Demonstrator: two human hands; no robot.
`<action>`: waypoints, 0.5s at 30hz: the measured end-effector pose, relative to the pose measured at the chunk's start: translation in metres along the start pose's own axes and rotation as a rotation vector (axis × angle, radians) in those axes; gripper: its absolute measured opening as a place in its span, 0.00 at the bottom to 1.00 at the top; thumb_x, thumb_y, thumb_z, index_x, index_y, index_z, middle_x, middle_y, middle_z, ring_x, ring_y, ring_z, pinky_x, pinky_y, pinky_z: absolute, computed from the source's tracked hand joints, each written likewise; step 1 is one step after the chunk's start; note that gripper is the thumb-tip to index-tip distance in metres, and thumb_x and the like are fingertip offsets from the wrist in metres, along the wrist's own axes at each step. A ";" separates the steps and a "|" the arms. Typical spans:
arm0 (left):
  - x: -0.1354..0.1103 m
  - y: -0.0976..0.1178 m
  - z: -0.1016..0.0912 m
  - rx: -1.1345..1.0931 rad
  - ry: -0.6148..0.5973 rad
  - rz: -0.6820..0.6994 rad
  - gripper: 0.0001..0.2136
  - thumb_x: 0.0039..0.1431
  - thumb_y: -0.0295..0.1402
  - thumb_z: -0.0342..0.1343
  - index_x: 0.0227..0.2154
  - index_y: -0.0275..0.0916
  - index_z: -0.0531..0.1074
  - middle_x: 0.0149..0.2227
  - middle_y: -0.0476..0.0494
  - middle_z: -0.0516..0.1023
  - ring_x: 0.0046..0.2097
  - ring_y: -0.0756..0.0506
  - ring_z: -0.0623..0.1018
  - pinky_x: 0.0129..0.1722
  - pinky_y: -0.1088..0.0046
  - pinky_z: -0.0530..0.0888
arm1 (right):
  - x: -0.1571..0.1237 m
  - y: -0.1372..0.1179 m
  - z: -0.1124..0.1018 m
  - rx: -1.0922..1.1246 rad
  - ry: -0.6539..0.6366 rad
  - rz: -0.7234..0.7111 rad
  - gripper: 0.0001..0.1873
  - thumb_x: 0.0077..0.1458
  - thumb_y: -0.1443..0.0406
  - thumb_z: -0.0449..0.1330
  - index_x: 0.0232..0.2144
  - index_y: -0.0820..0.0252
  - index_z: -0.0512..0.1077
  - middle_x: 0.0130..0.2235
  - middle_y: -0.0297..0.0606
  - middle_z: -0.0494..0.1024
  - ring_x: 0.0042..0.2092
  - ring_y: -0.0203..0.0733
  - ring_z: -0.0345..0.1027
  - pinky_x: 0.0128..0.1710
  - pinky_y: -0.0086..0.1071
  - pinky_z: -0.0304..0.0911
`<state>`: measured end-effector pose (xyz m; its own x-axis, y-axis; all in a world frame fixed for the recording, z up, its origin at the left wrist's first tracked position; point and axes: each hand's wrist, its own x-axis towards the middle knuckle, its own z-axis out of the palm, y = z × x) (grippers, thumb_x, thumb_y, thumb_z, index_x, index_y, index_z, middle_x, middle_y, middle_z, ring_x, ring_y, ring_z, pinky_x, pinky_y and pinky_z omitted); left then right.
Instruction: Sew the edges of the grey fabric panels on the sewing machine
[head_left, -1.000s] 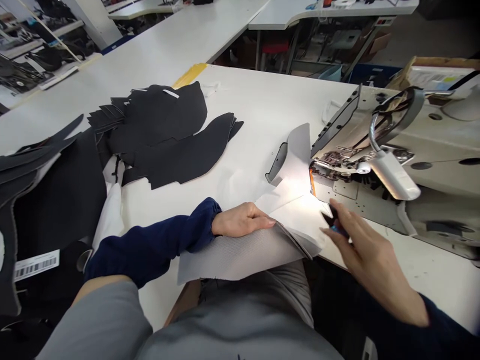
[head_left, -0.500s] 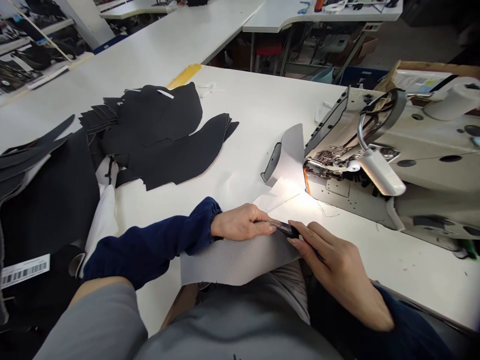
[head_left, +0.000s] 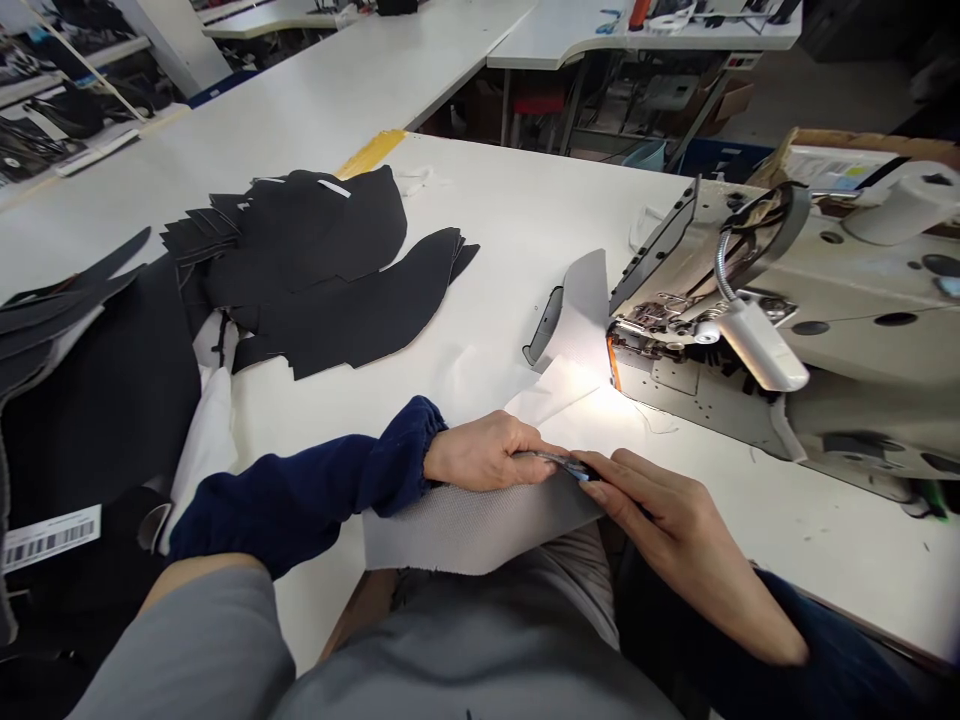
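Observation:
A light grey mesh fabric piece (head_left: 465, 530) hangs over the table's front edge, above my lap. My left hand (head_left: 480, 450) is closed on its upper edge, thumb and fingers pinched together. My right hand (head_left: 667, 520) pinches the dark, glossy edge strip (head_left: 574, 466) at the piece's right end, its fingertips close to those of my left. The exact make of this dark strip is too small to tell. Beyond my hands, another grey fabric piece (head_left: 585, 300) with a black-edged insert (head_left: 544, 325) lies beside the sewing machine's needle area (head_left: 649, 330).
The sewing machine (head_left: 862, 300) stands at the right, its white lamp (head_left: 769, 345) lit. Stacked black fabric pieces (head_left: 322, 260) lie on the left of the white table (head_left: 495, 190). More black material (head_left: 97, 400) with a barcode label (head_left: 52, 537) is at the far left.
Both hands shift slightly, the right one a little lower and to the right. The dark strip between the fingertips turns, showing a shiny, bluish glint. The fabric stays almost in place.

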<state>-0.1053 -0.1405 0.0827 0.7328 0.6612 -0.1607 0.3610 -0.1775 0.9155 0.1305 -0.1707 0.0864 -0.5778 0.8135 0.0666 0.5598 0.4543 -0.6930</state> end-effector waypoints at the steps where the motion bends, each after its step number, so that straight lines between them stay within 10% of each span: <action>1: 0.000 0.001 0.000 0.015 -0.002 0.012 0.17 0.63 0.33 0.47 0.51 0.35 0.73 0.35 0.46 0.76 0.35 0.51 0.71 0.36 0.77 0.67 | 0.000 -0.002 0.000 -0.001 0.002 -0.004 0.18 0.64 0.60 0.51 0.54 0.50 0.67 0.33 0.34 0.73 0.31 0.36 0.67 0.31 0.29 0.63; 7: -0.005 -0.006 0.001 0.112 -0.004 0.010 0.17 0.63 0.33 0.46 0.51 0.37 0.72 0.33 0.46 0.74 0.33 0.51 0.71 0.36 0.77 0.67 | 0.005 0.008 -0.005 0.067 0.098 0.093 0.15 0.63 0.57 0.50 0.42 0.54 0.75 0.29 0.34 0.74 0.30 0.38 0.68 0.28 0.29 0.62; 15: -0.055 -0.025 0.030 0.620 0.083 0.182 0.30 0.56 0.31 0.50 0.63 0.35 0.53 0.40 0.40 0.73 0.37 0.44 0.73 0.35 0.69 0.73 | -0.003 0.161 -0.029 -0.777 0.413 0.324 0.26 0.62 0.53 0.49 0.51 0.68 0.70 0.41 0.56 0.72 0.39 0.53 0.69 0.30 0.36 0.58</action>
<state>-0.1372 -0.1942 0.0579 0.7754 0.6308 0.0287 0.5194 -0.6630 0.5392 0.2396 -0.0895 -0.0046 -0.1512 0.9397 0.3069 0.9824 0.1771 -0.0584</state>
